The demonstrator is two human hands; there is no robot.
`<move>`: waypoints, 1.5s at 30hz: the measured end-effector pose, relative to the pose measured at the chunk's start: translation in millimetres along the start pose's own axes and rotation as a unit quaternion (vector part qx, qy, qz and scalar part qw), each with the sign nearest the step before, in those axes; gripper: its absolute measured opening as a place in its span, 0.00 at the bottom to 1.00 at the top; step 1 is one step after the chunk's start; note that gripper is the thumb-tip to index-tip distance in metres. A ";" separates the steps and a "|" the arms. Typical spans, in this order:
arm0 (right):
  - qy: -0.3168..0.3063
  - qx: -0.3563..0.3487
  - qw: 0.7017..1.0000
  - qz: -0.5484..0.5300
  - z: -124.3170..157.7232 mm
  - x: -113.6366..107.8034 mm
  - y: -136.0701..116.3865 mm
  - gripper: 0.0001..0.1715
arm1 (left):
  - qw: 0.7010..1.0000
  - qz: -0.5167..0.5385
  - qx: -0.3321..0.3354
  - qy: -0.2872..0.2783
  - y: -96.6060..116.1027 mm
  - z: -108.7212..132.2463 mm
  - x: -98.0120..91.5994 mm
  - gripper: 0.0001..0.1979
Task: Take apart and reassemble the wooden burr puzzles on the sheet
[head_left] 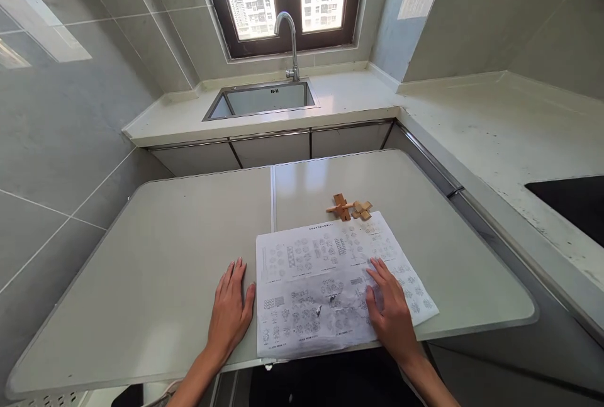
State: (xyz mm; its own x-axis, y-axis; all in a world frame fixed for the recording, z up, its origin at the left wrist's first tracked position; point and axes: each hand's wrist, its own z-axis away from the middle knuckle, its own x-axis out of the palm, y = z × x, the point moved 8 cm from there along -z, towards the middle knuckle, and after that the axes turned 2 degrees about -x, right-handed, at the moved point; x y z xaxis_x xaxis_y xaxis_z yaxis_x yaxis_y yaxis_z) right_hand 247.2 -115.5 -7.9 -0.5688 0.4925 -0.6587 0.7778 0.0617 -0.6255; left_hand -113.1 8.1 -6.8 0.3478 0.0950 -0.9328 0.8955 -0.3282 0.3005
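Note:
A large printed paper sheet [302, 275], creased and torn in two small spots, lies on the pale folding table [179, 224]. Rows of small drawings cover it. My left hand [231, 306] rests flat on the tabletop just left of the sheet, fingers stretched out and holding nothing. On the sheet's right part lies my right hand [389, 306], its fingers spread and slightly bent, with nothing held. Beyond the sheet's far edge sits a small brown wooden cross-shaped piece [341, 207] with a stick through it. Right beside it is a lighter wooden piece [362, 210] made of several small blocks.
Behind the table runs a white counter [344, 92] with a steel sink [264, 99] and a curved faucet [293, 48] under a window. Another counter on the right holds a black cooktop [576, 206]. A dark object [127, 396] lies below the table's near left edge.

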 end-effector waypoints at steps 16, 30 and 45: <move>-0.038 -0.017 0.999 0.032 -0.3 13.4 2.3 0.25 | 0.994 -0.009 0.108 -0.032 26.8 1.2 -3.0 0.35; -0.122 -0.033 0.979 0.159 0.6 34.7 3.7 0.40 | 0.980 -0.028 0.180 -0.078 45.9 1.2 -1.0 0.41; -0.147 -0.031 0.966 0.208 -2.2 37.1 3.3 0.42 | 0.973 -0.010 0.217 -0.084 51.5 2.5 2.8 0.37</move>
State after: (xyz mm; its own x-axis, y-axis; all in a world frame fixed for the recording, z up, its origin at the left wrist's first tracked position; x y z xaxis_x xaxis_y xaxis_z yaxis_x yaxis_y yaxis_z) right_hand 229.3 -95.2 -33.5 -0.2475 0.2182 -0.9440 0.9650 -0.0317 -0.2604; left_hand -66.7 -10.9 5.6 0.2491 -0.0370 -0.9678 0.6877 -0.6969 0.2036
